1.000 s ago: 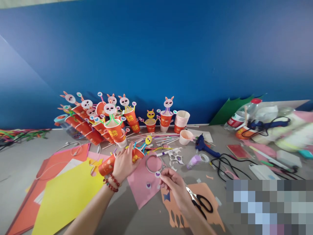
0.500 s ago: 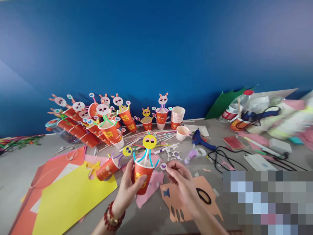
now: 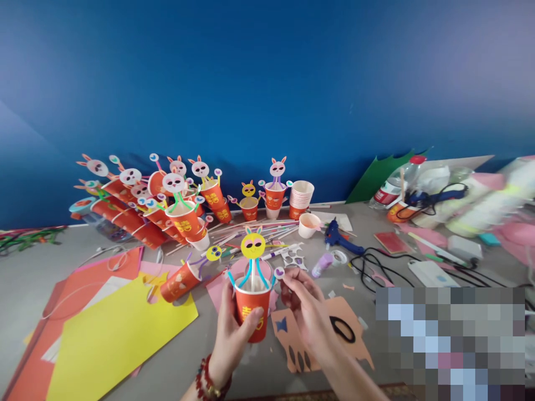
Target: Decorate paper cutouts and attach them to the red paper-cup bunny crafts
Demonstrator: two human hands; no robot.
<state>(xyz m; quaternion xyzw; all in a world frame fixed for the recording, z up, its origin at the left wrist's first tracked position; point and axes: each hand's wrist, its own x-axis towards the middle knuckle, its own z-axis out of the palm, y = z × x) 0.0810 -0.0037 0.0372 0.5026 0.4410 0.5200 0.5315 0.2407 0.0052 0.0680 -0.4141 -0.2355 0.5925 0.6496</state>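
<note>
A red paper cup (image 3: 253, 312) stands upright in my left hand (image 3: 234, 328), whose fingers and thumb wrap round its side. Out of the cup rises a yellow paper rabbit head (image 3: 253, 245) on a white stick, with blue pipe-cleaner arms (image 3: 264, 274) bent out over the rim. My right hand (image 3: 305, 295) is pinched on a small white paper disc (image 3: 279, 273) with a purple heart. The disc is at the tip of the right blue arm; whether it is stuck there I cannot tell. Orange paper (image 3: 343, 328) with cut-outs lies under my right hand.
Several finished rabbit cups (image 3: 184, 223) crowd the back left. Another red cup (image 3: 179, 283) lies tipped beside yellow paper (image 3: 125, 334). A blue glue gun (image 3: 340, 238), a purple glue stick (image 3: 323, 265), black cables (image 3: 355, 267) and a stack of cups (image 3: 301, 196) are behind and right.
The cup has shifted slightly right and down and stands straighter. The heart disc has come from beside the right blue arm to its tip, still in my right fingers.
</note>
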